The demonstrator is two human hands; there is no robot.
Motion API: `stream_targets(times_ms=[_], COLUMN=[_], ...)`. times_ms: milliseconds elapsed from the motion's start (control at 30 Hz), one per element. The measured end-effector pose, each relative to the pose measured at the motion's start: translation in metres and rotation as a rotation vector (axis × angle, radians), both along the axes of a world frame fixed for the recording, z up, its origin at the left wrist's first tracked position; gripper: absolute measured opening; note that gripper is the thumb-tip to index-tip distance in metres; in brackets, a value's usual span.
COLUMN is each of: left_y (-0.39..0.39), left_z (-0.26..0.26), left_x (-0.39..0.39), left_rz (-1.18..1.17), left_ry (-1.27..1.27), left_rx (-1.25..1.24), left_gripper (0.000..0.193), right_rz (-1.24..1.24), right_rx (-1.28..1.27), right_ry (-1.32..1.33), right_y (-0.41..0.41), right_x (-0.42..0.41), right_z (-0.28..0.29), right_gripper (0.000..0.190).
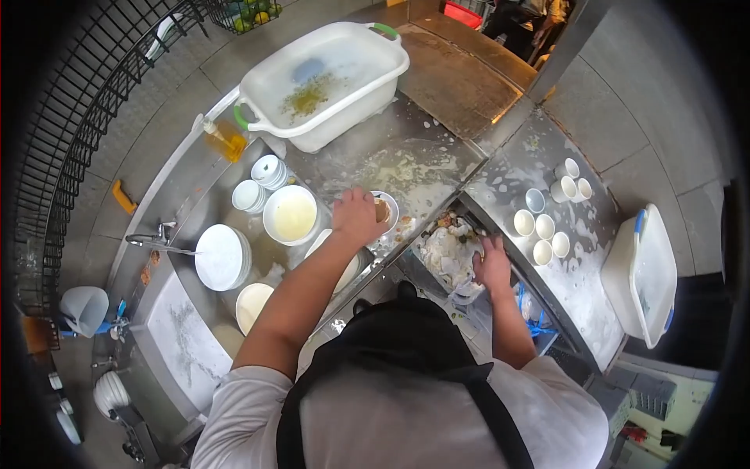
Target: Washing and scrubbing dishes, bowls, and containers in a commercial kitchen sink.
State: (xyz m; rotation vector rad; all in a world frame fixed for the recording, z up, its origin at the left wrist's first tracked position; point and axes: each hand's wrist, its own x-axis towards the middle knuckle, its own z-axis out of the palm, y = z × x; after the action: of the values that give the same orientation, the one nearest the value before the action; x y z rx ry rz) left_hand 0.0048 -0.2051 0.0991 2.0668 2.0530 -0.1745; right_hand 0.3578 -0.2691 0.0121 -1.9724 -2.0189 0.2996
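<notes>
My left hand (pixel 358 218) grips the left side of a small white bowl (pixel 394 201) with brown residue inside, at the edge of the steel counter. Part of the bowl is hidden by the fingers. My right hand (pixel 493 265), fingers apart, is at the right edge of a bin full of food scraps and crumpled white waste (pixel 446 252); nothing shows in its grasp. Left of my left hand, a white bowl of cloudy yellowish liquid (pixel 290 216) and a stack of white plates (pixel 220 257) sit in the sink. My left forearm partly covers another pale dish (pixel 319 243).
Water runs from a faucet (pixel 155 235). A white tub of sudsy water (pixel 328 64) stands on the far counter, near a yellow soap bottle (pixel 228 143). Several small cups (pixel 544 227) and another white tub (pixel 641 281) are at right. Stacked small bowls (pixel 249 196) stand at left.
</notes>
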Motion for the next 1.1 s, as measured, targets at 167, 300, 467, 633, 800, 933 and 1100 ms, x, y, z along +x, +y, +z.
stream_targets(times_ms=[167,300,467,633,800,933,1100], left_y=[0.000,-0.009,-0.021,-0.046,-0.074,-0.113,-0.129], left_z=[-0.007,-0.011,-0.001,0.031,0.018,0.006,-0.030], left_x=[-0.005,-0.012,-0.023,-0.081,-0.216,-0.324,-0.440], left_rz=[-0.290,-0.487,-0.561,-0.419,-0.068,0.178,0.369], left_ry=[-0.020,-0.033,-0.044,0.006,-0.014,0.040,0.084], left_rx=[0.194,0.461,0.623,0.683,0.748,0.787,0.797], left_gripper=[0.042,0.021,0.018,0.021,0.024,0.022,0.024], right_rz=[0.133,0.354,0.455,0.382,0.351,0.369,0.160], right_rx=[0.030,0.177,0.016,-0.468,-0.532,-0.611,-0.613], right_ry=[0.245,0.610,0.732,0.450,0.417,0.486,0.534], right_y=[0.006,0.048,0.097,0.113,0.113,0.110,0.091], right_x=[-0.027,-0.082,-0.125,-0.149,-0.182,-0.198,-0.206], right_z=[0.008,0.036,0.059,0.065,0.042,0.034,0.041], right_gripper=[0.030,0.028,0.029,0.057,0.065,0.043,0.033])
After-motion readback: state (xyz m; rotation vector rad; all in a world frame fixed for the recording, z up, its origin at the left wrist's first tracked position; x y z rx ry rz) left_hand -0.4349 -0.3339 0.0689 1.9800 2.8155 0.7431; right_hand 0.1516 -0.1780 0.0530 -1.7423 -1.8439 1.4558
